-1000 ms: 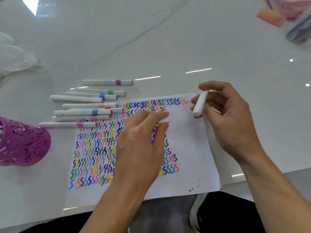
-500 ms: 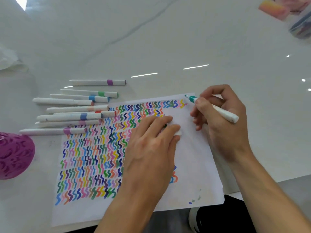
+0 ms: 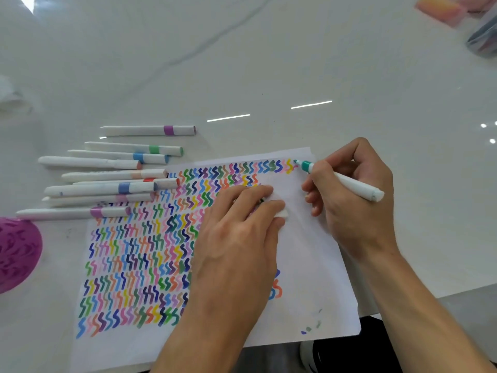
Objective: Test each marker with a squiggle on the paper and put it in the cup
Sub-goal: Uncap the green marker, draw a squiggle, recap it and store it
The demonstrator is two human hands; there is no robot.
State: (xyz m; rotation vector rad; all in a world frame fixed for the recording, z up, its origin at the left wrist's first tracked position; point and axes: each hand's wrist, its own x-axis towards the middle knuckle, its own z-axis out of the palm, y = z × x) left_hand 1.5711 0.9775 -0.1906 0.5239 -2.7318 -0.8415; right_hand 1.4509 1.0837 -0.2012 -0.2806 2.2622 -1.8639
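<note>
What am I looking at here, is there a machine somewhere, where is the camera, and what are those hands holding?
There is no machine. These are a person's two bare hands, filmed by a wide-angle camera worn on the head, looking forward and down. That is why the arms come in from the bottom edge.

On the white table lies a sheet of paper covered in rows of coloured squiggles. The right hand grips a teal marker, uncapped, with its tip at the end of the top row. The left hand rests on the paper and pinches a small white piece, probably the cap.

To the left lie capped markers, and a purple cup shows at the left edge.
</note>
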